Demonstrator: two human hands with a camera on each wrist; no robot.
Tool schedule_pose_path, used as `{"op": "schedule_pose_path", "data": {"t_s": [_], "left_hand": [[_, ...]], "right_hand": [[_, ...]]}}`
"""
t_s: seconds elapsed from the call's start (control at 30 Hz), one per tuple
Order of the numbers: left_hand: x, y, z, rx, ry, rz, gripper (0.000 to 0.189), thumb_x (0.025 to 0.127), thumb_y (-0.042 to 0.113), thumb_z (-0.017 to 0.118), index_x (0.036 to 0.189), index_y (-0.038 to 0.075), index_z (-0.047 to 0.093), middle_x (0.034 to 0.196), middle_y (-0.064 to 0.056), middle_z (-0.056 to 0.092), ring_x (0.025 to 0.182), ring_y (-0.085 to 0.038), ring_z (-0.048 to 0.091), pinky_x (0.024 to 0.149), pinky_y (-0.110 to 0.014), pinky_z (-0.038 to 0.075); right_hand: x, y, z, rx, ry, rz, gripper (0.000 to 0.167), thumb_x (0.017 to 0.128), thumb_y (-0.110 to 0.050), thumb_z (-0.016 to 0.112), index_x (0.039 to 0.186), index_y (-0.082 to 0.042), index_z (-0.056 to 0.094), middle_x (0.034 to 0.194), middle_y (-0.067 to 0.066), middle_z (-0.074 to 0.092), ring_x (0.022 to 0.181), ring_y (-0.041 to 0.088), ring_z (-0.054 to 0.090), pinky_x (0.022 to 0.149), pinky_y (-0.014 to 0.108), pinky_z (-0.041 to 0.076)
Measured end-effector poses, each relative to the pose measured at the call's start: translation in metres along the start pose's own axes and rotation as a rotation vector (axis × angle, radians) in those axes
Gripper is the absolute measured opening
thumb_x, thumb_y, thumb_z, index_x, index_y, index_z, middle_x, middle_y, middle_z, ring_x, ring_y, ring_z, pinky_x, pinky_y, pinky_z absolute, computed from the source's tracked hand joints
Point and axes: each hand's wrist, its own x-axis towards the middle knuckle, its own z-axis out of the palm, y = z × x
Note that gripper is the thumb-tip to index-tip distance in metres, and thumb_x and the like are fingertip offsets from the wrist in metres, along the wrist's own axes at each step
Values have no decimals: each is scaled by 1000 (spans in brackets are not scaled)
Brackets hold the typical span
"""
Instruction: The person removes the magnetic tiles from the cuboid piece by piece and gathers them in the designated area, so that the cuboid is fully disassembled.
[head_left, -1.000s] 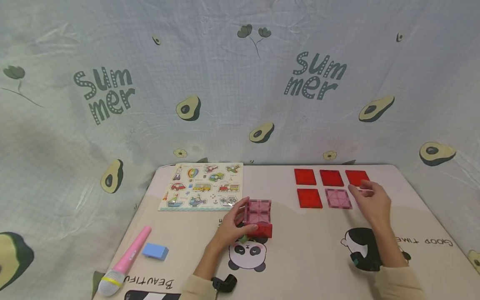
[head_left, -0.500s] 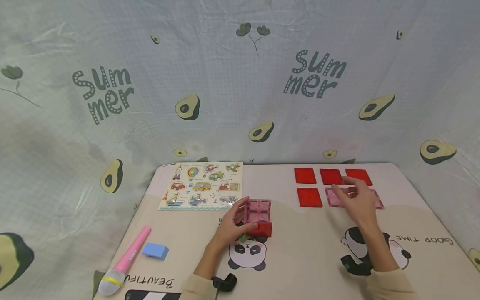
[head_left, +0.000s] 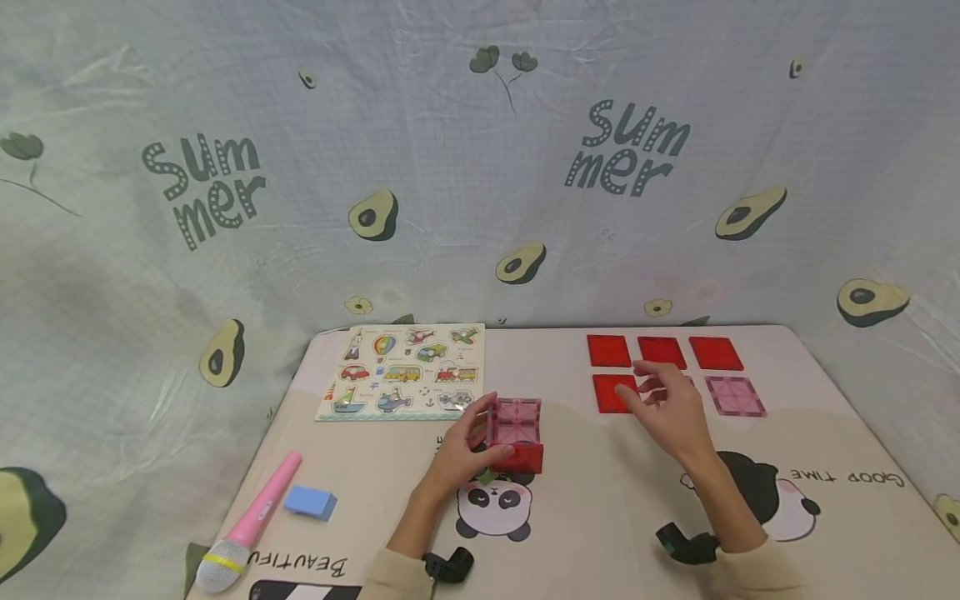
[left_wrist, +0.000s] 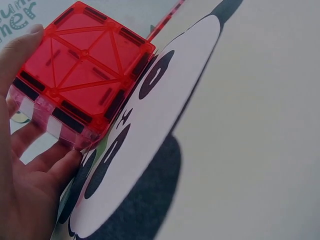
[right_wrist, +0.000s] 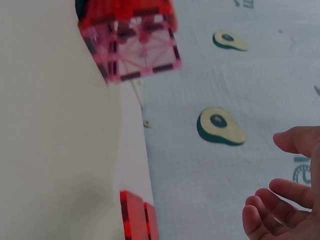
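Observation:
My left hand point(head_left: 459, 450) grips a small box of pink and red magnetic tiles point(head_left: 515, 422) that stands at the middle of the table. In the left wrist view its thumb lies along the edge of the red tile point(left_wrist: 85, 62), with the other fingers by the pink side. My right hand point(head_left: 671, 412) hovers with bent, parted fingers and holds nothing. Its fingertips are close to a red magnetic tile point(head_left: 611, 395) at the left of the front row. Behind that hand one tile is almost fully covered. To the right lies a pink magnetic tile point(head_left: 736, 396).
Three red tiles form the back row, among them the right one point(head_left: 716, 353). A vehicle picture board point(head_left: 405, 375) lies at back left. A pink toy microphone point(head_left: 255, 517) and a blue block point(head_left: 310, 502) rest at front left. A patterned curtain point(head_left: 450, 167) hangs behind.
My right hand has moved left across the tile rows, from the rightmost tiles to the left red tile, uncovering the right pink one. The left hand and the tile box stay put.

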Motion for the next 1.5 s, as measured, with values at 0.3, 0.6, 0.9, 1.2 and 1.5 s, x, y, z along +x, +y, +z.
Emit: {"op": "schedule_pose_path", "data": {"t_s": [0.3, 0.6, 0.9, 1.2, 1.5], "left_hand": [[-7, 24, -1, -12, -12, -21, 80, 86, 20, 77, 155, 18, 36, 156, -11, 45, 143, -36, 46, 114, -49, 41], [-11, 33, -2, -15, -5, -13, 80, 86, 23, 77, 155, 19, 36, 156, -10, 45, 143, -36, 46, 114, -49, 42], [-12, 37, -4, -16, -37, 4, 81, 87, 24, 77, 156, 15, 34, 157, -12, 43, 143, -38, 45, 113, -46, 44], [-4, 16, -1, 0, -25, -5, 83, 87, 23, 77, 157, 18, 32, 159, -10, 40, 144, -36, 44, 113, -45, 44], [-5, 17, -3, -7, -41, 35, 78, 90, 21, 71, 157, 15, 31, 160, -11, 38, 145, -36, 42, 114, -46, 43]], "right_hand": [[-10, -19, 27, 41, -106, -61, 47, 83, -18, 80, 126, -6, 64, 110, 11, 69, 89, 22, 66, 76, 26, 61], [-24, -38, 51, 109, -236, -82, 46, 82, -18, 81, 124, -10, 64, 115, 5, 67, 93, 26, 66, 77, 27, 61], [-36, -51, 73, 137, -383, -114, 46, 80, -15, 81, 123, -10, 65, 117, 8, 66, 94, 22, 65, 78, 21, 60], [-40, -53, 86, 121, -448, -150, 42, 80, -11, 82, 120, -10, 67, 112, 5, 66, 90, 11, 62, 78, 25, 61], [-44, -51, 92, 90, -458, -152, 37, 82, -10, 80, 117, -12, 70, 104, -1, 66, 88, 10, 60, 78, 18, 59]]}}
